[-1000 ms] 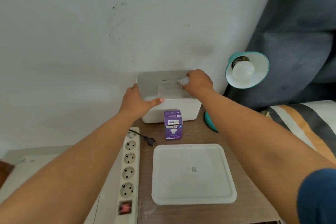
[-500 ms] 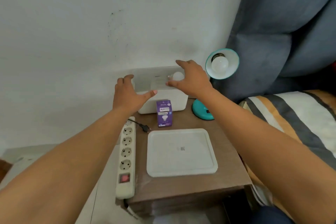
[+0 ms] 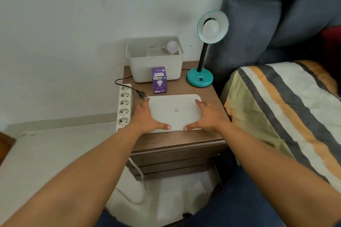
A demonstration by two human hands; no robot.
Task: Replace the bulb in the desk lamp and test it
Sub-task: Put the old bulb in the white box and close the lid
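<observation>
A teal desk lamp [image 3: 200, 79] stands at the back right of the wooden nightstand [image 3: 175, 140], with a white bulb [image 3: 211, 28] in its shade. Another white bulb [image 3: 172, 47] lies in the open white bin [image 3: 145, 68] against the wall. A purple bulb box [image 3: 159, 81] stands upright in front of the bin. The flat white lid [image 3: 175, 110] lies on the nightstand's front half. My left hand [image 3: 147, 118] grips its left edge and my right hand [image 3: 208, 116] grips its right edge, thumbs at the front rim.
A white power strip [image 3: 124, 107] lies along the nightstand's left side. The lamp's black plug [image 3: 141, 94] lies loose beside it, not in a socket. A striped bed [image 3: 286, 107] is close on the right, with a grey headboard behind the lamp.
My right hand let the bulb go in the bin. Both hands drew back from the bin and came down onto the lid's sides. The camera pulled back and tilted down.
</observation>
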